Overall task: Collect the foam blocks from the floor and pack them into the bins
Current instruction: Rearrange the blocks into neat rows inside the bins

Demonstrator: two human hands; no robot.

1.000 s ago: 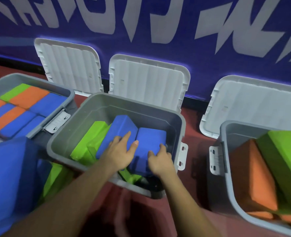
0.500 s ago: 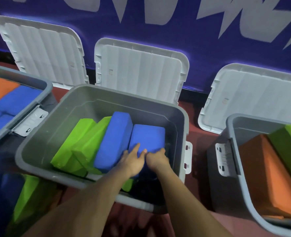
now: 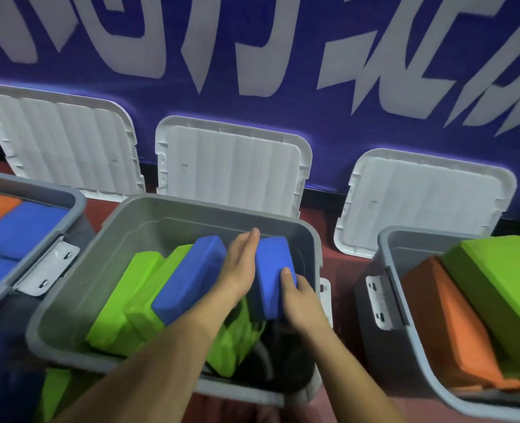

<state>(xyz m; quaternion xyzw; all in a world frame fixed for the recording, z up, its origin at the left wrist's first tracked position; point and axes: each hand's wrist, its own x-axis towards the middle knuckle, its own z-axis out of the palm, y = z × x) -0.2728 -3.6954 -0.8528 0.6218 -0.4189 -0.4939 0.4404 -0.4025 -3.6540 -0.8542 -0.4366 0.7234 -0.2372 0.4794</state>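
The middle grey bin [image 3: 69, 297] holds green foam blocks [image 3: 121, 300] leaning on their sides, a blue block [image 3: 191, 279] against them and a second blue block [image 3: 272, 270] at the right. My left hand [image 3: 240, 264] lies with straight fingers between the two blue blocks, flat against the right one's left face. My right hand [image 3: 298, 297] grips the near right end of that block, thumb on top. The block is tilted on edge inside the bin.
A left bin [image 3: 54, 190] is packed with blue and orange blocks. A right bin [image 3: 390, 257] holds orange and green blocks. Three white lids [image 3: 234, 166] lean against the blue banner wall behind. Green and blue blocks lie on the floor at lower left [image 3: 51, 389].
The right blue block has been turned from lying flat up onto its edge. My left hand slid between the two blue blocks and my right hand moved round the block's near end.
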